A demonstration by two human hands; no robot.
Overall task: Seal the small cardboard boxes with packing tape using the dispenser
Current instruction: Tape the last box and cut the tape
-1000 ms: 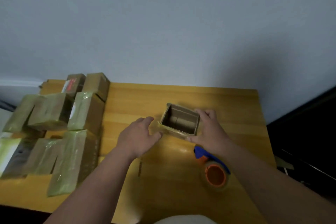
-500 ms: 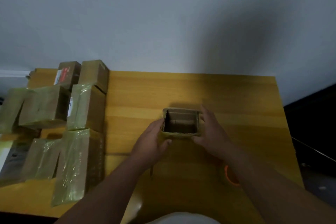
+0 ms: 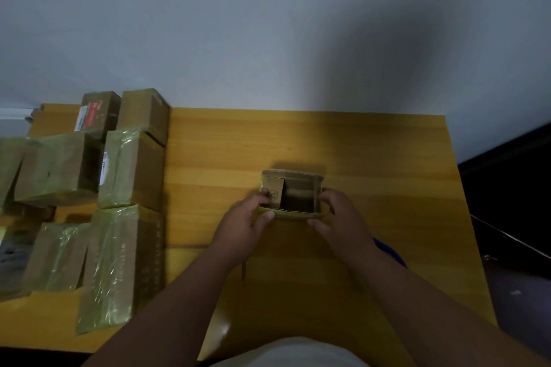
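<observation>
A small open box (image 3: 291, 192) sits near the middle of the yellow surface (image 3: 372, 158), top open, one inner flap folded over its left part. The left hand (image 3: 243, 225) grips its left side, fingers curled over the rim. The right hand (image 3: 340, 217) grips the right side. The tape dispenser (image 3: 389, 250) is mostly hidden behind the right forearm; only a blue edge shows. Taped boxes (image 3: 131, 170) crowd the left, partly cut off.

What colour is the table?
Yellowish wood-grain; the table shows only in the head view.
</observation>
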